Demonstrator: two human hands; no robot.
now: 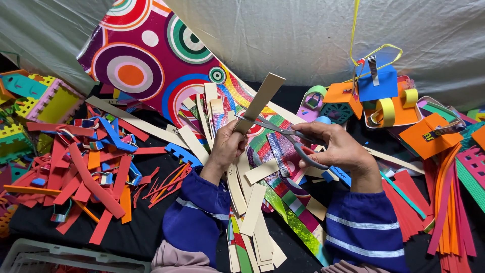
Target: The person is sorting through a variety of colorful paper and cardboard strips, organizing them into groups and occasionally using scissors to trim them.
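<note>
Clutter everywhere on this dark table (146, 232): a heap of red strips (81, 182) sprawls across the left of the frame, a glossy sheet with coloured rings (146, 60) fans out at upper left, and small paper houses (374, 96) in orange, blue and yellow crowd the upper right, with a yellow ribbon (354, 30) hanging down over them. More orange and red strips (449, 202) trail down the right edge, and a pile of cream strips (252, 217) lies right under the forearms at lower centre, over striped glitter paper (283, 151). Now the hands, dead centre: the left hand (226, 147) is closed in a pinch round the bottom of a cream strip (260, 101), holding it up at a slant toward the upper right. The right hand (339, 147) has its fingers curled through the grey handles of the scissors (288, 134), blades parted slightly and meeting the strip's lower part from the right. The strip looks flat, stiff, straight-edged, pale beige, its square top clear above the mess.
</note>
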